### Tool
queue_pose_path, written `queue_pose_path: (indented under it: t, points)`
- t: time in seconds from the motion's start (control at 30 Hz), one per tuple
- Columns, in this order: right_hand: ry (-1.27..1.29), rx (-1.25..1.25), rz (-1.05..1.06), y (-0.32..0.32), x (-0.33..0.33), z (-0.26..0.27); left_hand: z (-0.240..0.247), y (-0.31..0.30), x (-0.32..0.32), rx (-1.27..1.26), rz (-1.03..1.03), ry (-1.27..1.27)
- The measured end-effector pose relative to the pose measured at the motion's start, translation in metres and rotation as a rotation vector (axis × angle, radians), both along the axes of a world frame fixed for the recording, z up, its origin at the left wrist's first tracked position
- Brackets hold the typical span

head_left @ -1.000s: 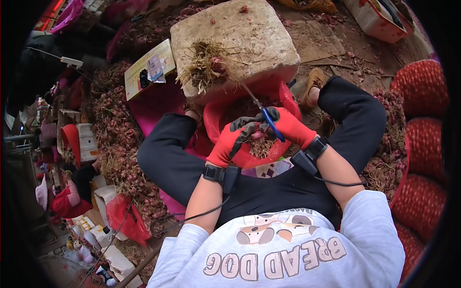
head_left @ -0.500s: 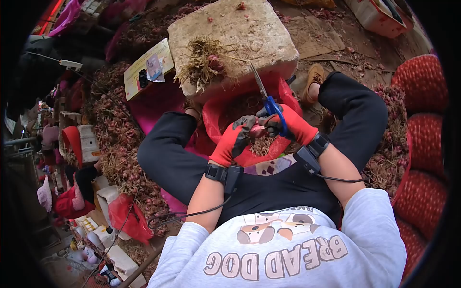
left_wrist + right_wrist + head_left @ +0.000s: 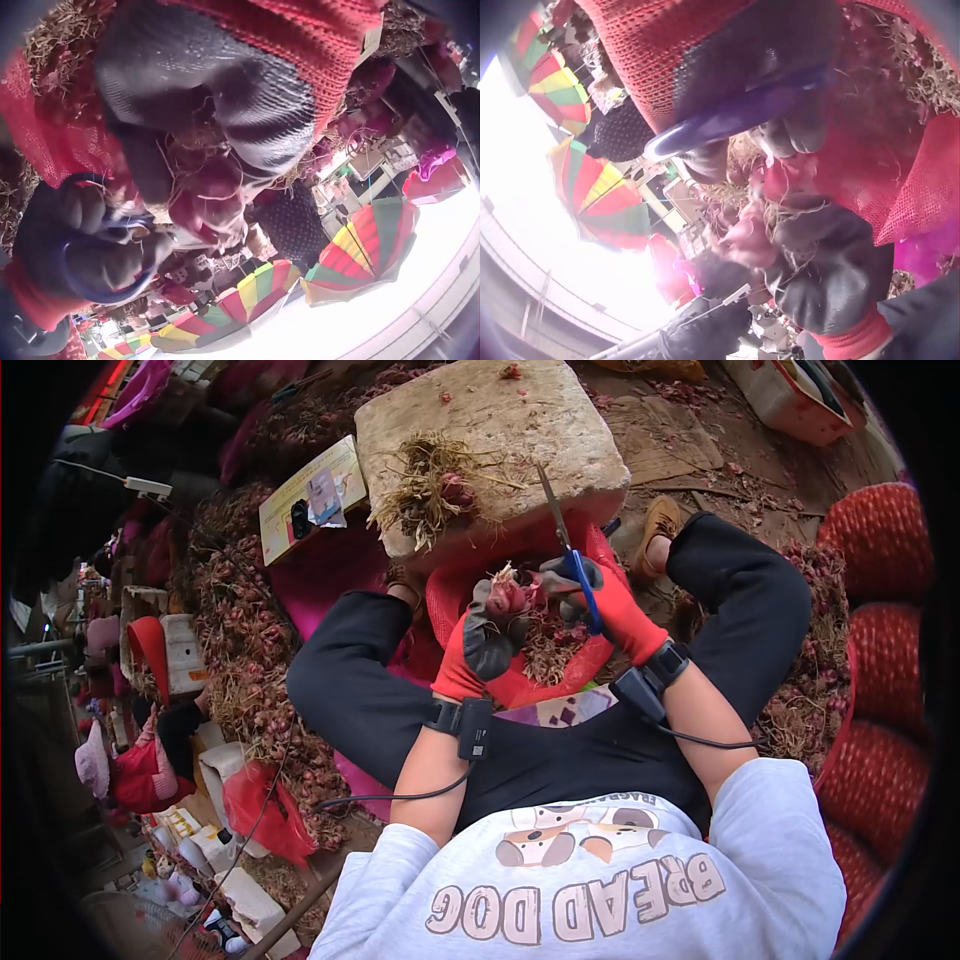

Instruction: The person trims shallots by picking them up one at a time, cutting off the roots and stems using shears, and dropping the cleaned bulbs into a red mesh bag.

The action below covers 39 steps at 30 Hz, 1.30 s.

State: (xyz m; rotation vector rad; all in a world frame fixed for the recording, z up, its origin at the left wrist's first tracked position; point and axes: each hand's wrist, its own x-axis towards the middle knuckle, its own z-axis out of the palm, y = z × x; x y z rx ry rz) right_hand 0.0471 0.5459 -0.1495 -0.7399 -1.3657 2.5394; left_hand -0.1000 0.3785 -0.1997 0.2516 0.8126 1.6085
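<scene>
My left hand (image 3: 488,642), in a red glove with a dark coated palm, holds a small cluster of shallots (image 3: 507,594) with papery skins and stringy roots. In the left wrist view those shallots (image 3: 210,196) sit under the curled fingers. Just to the right, my right hand (image 3: 612,612), gloved alike, holds blue-handled scissors (image 3: 582,582), their blades pointing away from me. Its fingertips come close to a shallot (image 3: 787,178) in the right wrist view. Both hands are above an open red mesh bag (image 3: 440,605) with trimmed roots and stalks (image 3: 548,652) in front.
A pale foam block (image 3: 520,430) stands beyond the bag, bearing a bunch of dry-stalked shallots (image 3: 430,490). A yellow board (image 3: 285,520) lies beside it. Heaped shallots (image 3: 240,630) cover the left floor; full red mesh sacks (image 3: 885,660) line the right. Another person (image 3: 150,770) sits far left.
My left hand has turned palm up and moved slightly apart from the right, bringing the shallots into view. The scissors have swung to point more straight ahead, still in my right hand.
</scene>
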Motion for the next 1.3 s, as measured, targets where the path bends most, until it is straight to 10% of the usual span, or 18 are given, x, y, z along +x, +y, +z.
queue_pose_path:
  t: [0.1,0.3,0.43,0.53,0.73,0.87,1.03,1.3]
  points:
    - [0.144,0.221,-0.101,-0.011,-0.010,0.000,-0.007,0.006,0.011,0.001,-0.061,0.675]
    - [0.057,0.251,-0.054,-0.024,-0.007,0.006,0.006,0.011,0.033,0.015,0.045,-0.290]
    - [0.009,-0.017,-0.050,-0.007,0.000,-0.022,0.018,0.019,0.031,-0.086,0.019,1.086]
    - [0.050,-0.166,-0.089,-0.006,0.001,-0.028,0.019,0.018,0.032,-0.159,0.043,-0.076]
    - [0.179,-0.206,-0.092,-0.006,-0.002,-0.016,0.028,0.021,0.036,0.034,0.010,-0.187]
    - [0.041,0.038,-0.055,-0.002,-0.001,-0.017,0.015,0.013,0.020,-0.065,-0.045,1.040]
    - [0.015,0.346,-0.053,-0.015,-0.003,-0.021,0.009,0.020,0.026,-0.121,0.134,0.187]
    - [0.034,0.243,-0.210,-0.011,0.000,-0.007,0.026,0.021,0.036,-0.096,0.192,0.846]
